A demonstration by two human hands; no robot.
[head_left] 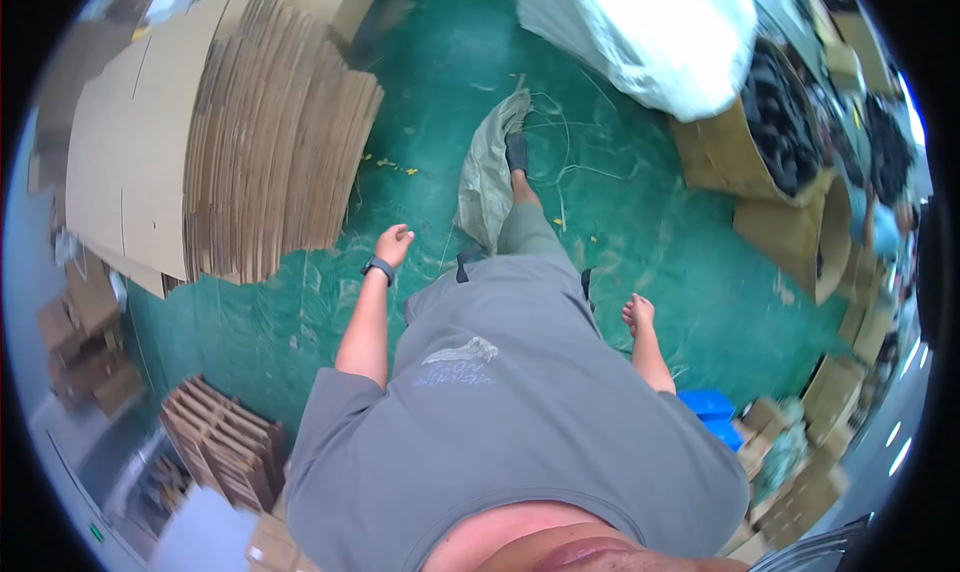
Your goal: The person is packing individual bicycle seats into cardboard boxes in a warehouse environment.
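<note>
My left hand (395,244), with a dark watch (379,269) on its wrist, hangs out to the left of my body. Its fingers curl in loosely and nothing shows in them. On the other side, my right hand (637,314) is lowered beside my hip, fingers folded in, with no object visible in it. Neither hand touches anything. A pale woven sack (487,162) lies on the floor ahead, against my outstretched foot in a dark shoe (516,152). Thin white strapping (566,142) loops loosely beside it.
A big stack of flattened cardboard (270,142) stands at the left. Far right are a large white plastic bag (650,32) and an open carton (735,152) of dark items. A wooden pallet (222,442) and blue containers (708,407) sit nearer. Another person (880,227) is at the far right.
</note>
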